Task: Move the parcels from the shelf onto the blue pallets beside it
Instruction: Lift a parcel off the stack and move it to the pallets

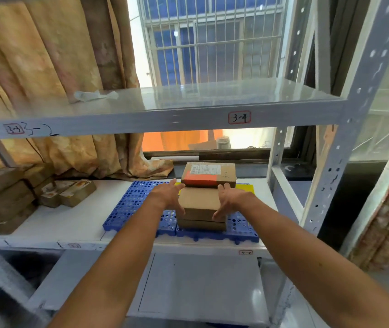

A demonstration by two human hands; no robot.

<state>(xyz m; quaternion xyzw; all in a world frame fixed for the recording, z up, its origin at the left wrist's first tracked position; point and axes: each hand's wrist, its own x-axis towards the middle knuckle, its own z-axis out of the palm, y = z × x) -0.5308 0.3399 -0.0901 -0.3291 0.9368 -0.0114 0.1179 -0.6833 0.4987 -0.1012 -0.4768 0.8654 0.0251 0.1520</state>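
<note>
A plain brown parcel lies on top of another brown parcel on the blue pallets, which cover the right part of the middle shelf. My left hand presses on its left side and my right hand on its right side, fingers spread along the cardboard. Right behind it stands a parcel with an orange label. More brown parcels are stacked at the shelf's left end, with smaller ones beside them.
The metal shelf has an upper board close above, holding a crumpled white wrapper. A grey upright post stands at the right. A curtain and a barred window lie behind. Yellow sheets show under the rear parcel.
</note>
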